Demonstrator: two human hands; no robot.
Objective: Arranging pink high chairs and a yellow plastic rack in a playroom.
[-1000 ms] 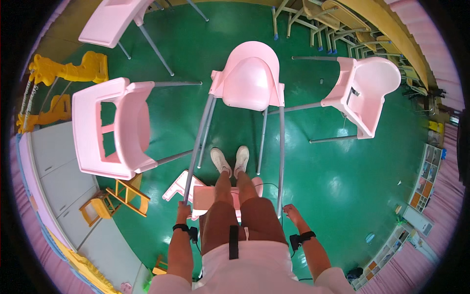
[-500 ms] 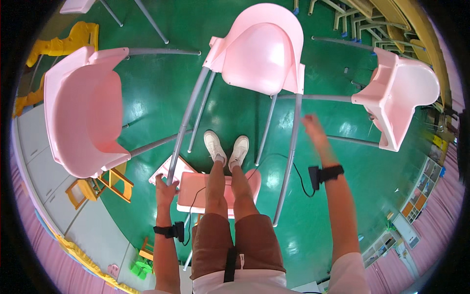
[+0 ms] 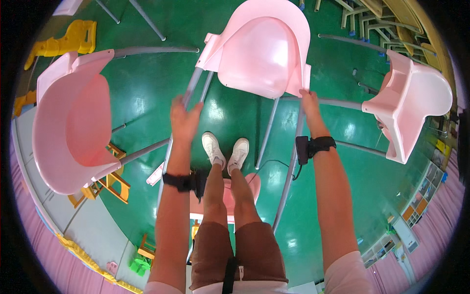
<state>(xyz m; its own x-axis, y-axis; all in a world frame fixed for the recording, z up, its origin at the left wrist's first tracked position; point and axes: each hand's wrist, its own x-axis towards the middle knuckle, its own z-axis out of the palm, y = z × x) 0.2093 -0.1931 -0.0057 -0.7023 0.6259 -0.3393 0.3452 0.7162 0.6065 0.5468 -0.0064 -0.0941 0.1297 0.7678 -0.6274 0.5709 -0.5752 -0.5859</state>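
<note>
A pink high chair (image 3: 254,56) with grey metal legs stands in front of me. Its near legs slope toward me on both sides of my feet. My right hand (image 3: 309,103) closes around the top of the right leg, just below the seat's corner. By the upper left leg is my left hand (image 3: 185,120), slightly blurred, its thumb spread away from the fingers. A pink seat-like piece (image 3: 252,188) lies behind my feet, partly hidden by my legs. Beside my left forearm, a small pink panel (image 3: 155,175) is partly covered.
Other pink high chairs stand at the left (image 3: 73,132) and right (image 3: 411,103), their legs reaching inward. Small wooden chairs (image 3: 115,186) sit by the white cabinets (image 3: 93,223). Stacked tables (image 3: 387,24) fill the far right; a shelf (image 3: 423,188) stands at the right.
My left hand has let go of the left leg's lower end and moved up to its upper part. My right hand has come in and taken hold at the seat's right corner.
</note>
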